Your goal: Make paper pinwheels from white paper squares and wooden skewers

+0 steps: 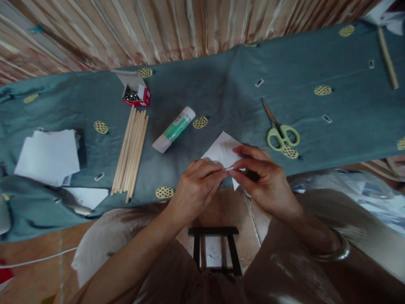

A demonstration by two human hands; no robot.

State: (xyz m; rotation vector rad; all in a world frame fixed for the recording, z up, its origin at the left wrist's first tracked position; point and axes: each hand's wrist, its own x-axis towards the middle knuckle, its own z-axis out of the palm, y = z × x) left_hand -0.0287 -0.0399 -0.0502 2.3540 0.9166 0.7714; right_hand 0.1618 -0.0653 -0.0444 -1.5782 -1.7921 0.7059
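Both hands meet over a small white paper square [223, 153] lying at the near edge of the teal cloth-covered table [221, 88]. My left hand [196, 188] pinches the paper's near corner with closed fingers. My right hand [264, 179] pinches the same edge from the other side, fingertips touching the left hand's. A glue stick [174, 129] with a green label lies just beyond to the left. Green-handled scissors [280, 128] lie to the right of the paper.
A bundle of thin wooden sticks [131, 153] lies left of the glue. A small red box of pins [136, 95] sits behind them. A stack of white paper sheets [47, 156] is at the far left. One more stick [387, 57] lies at far right. A dark stool [213, 247] stands below.
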